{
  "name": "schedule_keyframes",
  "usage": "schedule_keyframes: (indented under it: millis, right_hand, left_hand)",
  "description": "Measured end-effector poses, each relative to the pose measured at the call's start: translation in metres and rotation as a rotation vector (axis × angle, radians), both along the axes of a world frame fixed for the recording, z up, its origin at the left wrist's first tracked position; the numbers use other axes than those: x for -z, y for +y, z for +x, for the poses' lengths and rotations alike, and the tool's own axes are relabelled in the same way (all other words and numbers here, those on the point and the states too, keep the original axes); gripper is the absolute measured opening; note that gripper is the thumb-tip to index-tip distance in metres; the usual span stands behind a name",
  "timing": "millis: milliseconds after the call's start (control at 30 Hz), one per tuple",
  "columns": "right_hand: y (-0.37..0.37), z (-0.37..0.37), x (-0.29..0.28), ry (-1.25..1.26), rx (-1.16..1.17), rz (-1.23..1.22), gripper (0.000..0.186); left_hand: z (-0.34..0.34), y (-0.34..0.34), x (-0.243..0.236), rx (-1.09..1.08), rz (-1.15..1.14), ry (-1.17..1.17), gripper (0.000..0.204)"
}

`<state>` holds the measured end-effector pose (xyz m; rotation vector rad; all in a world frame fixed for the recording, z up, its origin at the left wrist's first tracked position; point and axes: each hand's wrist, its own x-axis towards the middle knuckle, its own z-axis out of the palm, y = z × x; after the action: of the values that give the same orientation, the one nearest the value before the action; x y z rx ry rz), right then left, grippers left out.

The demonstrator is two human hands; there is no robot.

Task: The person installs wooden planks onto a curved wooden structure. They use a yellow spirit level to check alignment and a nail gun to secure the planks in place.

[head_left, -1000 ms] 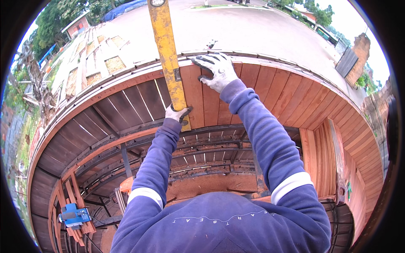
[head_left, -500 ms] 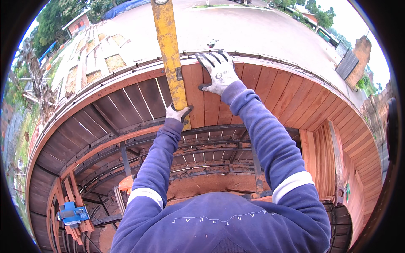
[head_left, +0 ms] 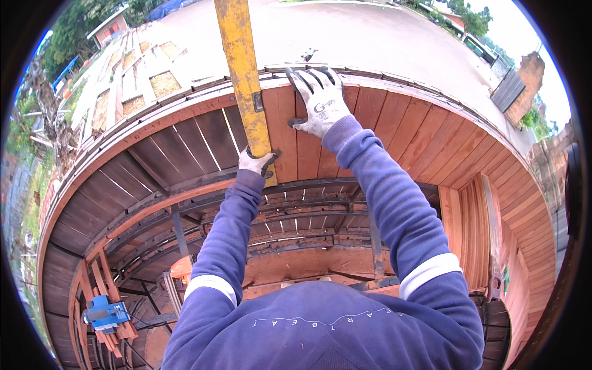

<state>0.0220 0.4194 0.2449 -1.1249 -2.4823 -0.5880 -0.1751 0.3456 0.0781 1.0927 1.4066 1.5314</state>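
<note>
A long, worn yellow spirit level (head_left: 242, 65) lies across the curved wooden wall, close to upright in the picture. Its lower end is gripped by my left hand (head_left: 256, 161), in a white and dark work glove, with the thumb on the near side; some fingers are hidden behind the level. The level rests along the seam where dark old slats meet reddish new boards (head_left: 394, 126). To the right of it my right hand (head_left: 320, 102), gloved the same way, presses on the reddish boards with fingers spread over the top edge.
Dark slats with gaps (head_left: 179, 145) run off to the left. Beneath are black metal ribs (head_left: 370, 240). At lower left a blue power tool (head_left: 106, 314) sits on wood strips, and an orange object (head_left: 182, 269) is near my left arm. Stacked boards (head_left: 472, 234) stand at the right.
The level and wall sit slightly higher in the picture, and the level's top end has slipped out past the upper edge. Both hands keep their places on the level and boards.
</note>
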Motion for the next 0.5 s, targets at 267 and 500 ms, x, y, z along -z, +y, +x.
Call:
schedule_keyframes:
  millis: [267,500]
  right_hand:
    - [-0.008,0.000,-0.010,-0.100,0.045,-0.037,0.099]
    - [-0.007,0.000,-0.008,-0.011,-0.018,-0.009,0.105]
  left_hand:
    - [-0.006,0.002,-0.005,0.090,-0.097,-0.043,0.044]
    - [-0.018,0.009,0.013,0.176,-0.080,-0.125,0.038]
